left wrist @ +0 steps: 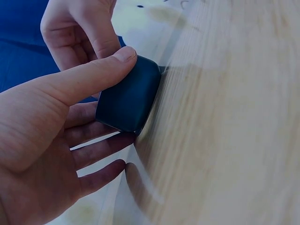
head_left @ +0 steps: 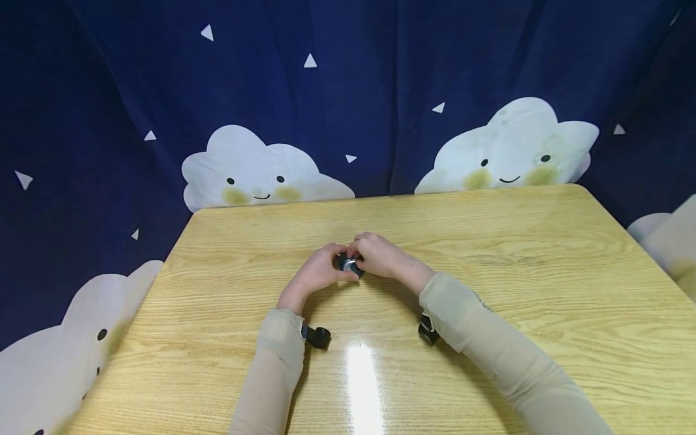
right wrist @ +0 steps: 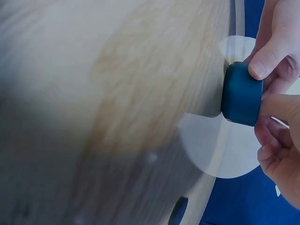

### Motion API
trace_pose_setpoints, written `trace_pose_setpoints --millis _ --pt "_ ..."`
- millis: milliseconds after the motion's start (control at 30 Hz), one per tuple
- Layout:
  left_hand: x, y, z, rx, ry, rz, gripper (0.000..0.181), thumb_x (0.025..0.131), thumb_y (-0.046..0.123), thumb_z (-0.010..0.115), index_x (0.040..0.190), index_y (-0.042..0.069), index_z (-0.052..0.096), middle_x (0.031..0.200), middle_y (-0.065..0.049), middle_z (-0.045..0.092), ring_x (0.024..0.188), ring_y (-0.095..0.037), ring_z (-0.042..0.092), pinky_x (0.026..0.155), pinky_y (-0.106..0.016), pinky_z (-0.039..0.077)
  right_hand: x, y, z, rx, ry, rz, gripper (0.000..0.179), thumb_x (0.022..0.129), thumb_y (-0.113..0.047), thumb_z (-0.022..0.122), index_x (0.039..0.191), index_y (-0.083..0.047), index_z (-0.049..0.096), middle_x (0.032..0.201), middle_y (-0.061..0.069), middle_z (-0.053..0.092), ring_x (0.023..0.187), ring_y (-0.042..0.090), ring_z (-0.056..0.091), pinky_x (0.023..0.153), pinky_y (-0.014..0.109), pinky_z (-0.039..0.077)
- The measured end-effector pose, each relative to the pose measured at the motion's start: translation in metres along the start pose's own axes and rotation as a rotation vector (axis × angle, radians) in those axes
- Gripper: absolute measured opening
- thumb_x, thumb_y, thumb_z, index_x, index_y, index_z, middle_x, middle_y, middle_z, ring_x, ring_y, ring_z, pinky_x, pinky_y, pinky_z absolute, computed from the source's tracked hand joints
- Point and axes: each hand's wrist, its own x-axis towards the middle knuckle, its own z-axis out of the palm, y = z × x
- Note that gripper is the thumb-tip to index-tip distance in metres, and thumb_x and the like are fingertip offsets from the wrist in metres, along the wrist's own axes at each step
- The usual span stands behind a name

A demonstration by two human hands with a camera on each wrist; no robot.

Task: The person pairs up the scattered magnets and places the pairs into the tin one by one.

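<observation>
Currently, a small teal tub (head_left: pixel 350 264) sits just below the middle of the head frame, both hands upon it. In the left wrist view it fills the upper middle; in the right wrist view it is at the right, and its base appears to meet the table (head_left: pixel 489 254).

The left hand (head_left: pixel 319 269) grips the tub, its thumb laid across the edge and its fingers round the far side. In the left wrist view, the lower fingers spread apart beneath it, down toward the wood.

The right hand (head_left: pixel 379 255) comes from the lower right of the head frame and touches the top of the tub. Its fingers are bent, one of them running behind the rim in the right wrist view; whether they pinch anything there I cannot tell. A shiny silvery patch shows on the tub's upper face, between the hands.

Pale sleeves (head_left: pixel 277 362) cover both forearms, and a black camera (head_left: pixel 319 338) juts from the left wrist, low centre. A bright glare streaks the wood at bottom centre. Across the top hangs a navy curtain (head_left: pixel 370 36) with white triangles and smiling clouds (head_left: pixel 261 169).
</observation>
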Motion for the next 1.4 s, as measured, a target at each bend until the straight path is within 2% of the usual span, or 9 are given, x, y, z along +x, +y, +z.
trace_pose_setpoints --millis 300,633,933,1200,1400 --pt "0.0 0.001 0.0 0.022 -0.007 0.016 0.057 0.072 0.035 0.076 0.121 0.014 0.056 0.112 -0.001 0.057 0.093 -0.015 0.054 0.082 -0.031 0.044 -0.006 0.003 0.0 0.049 0.076 0.006 0.011 0.081 -0.003 0.062 0.088 -0.008 0.069 0.088 0.003 0.06 0.079 0.014 0.056 0.073 0.029 0.048" --pt "0.0 0.006 0.0 0.053 -0.013 0.028 0.06 0.073 0.031 0.076 0.123 0.01 0.053 0.117 -0.006 0.056 0.101 -0.018 0.054 0.088 -0.035 0.043 -0.013 0.005 -0.002 0.015 0.113 0.014 0.009 0.081 -0.008 0.063 0.088 -0.011 0.068 0.084 0.0 0.058 0.074 0.013 0.056 0.069 0.029 0.048" --pt "-0.002 0.011 -0.001 0.112 -0.019 -0.017 0.081 0.072 0.034 0.076 0.137 0.004 0.037 0.134 -0.014 0.045 0.116 -0.025 0.049 0.097 -0.038 0.039 -0.02 0.008 -0.003 -0.056 0.121 0.016 0.009 0.082 -0.014 0.062 0.089 -0.014 0.068 0.084 -0.002 0.058 0.067 0.01 0.053 0.065 0.03 0.046" --pt "-0.004 0.017 0.0 0.19 0.0 0.046 0.077 0.072 0.033 0.076 0.133 0.002 0.041 0.127 -0.015 0.049 0.111 -0.027 0.051 0.095 -0.04 0.04 -0.028 0.012 -0.006 -0.041 0.131 0.04 0.009 0.081 -0.012 0.063 0.089 -0.014 0.068 0.084 -0.003 0.059 0.069 0.011 0.054 0.067 0.031 0.046" --pt "-0.005 0.023 0.001 0.24 0.001 0.051 0.072 0.074 0.035 0.074 0.132 0.006 0.043 0.125 -0.012 0.048 0.109 -0.026 0.051 0.093 -0.04 0.041 -0.036 0.015 -0.009 -0.024 0.115 0.067 0.01 0.083 -0.013 0.063 0.091 -0.013 0.068 0.084 -0.002 0.059 0.067 0.009 0.054 0.062 0.027 0.045"
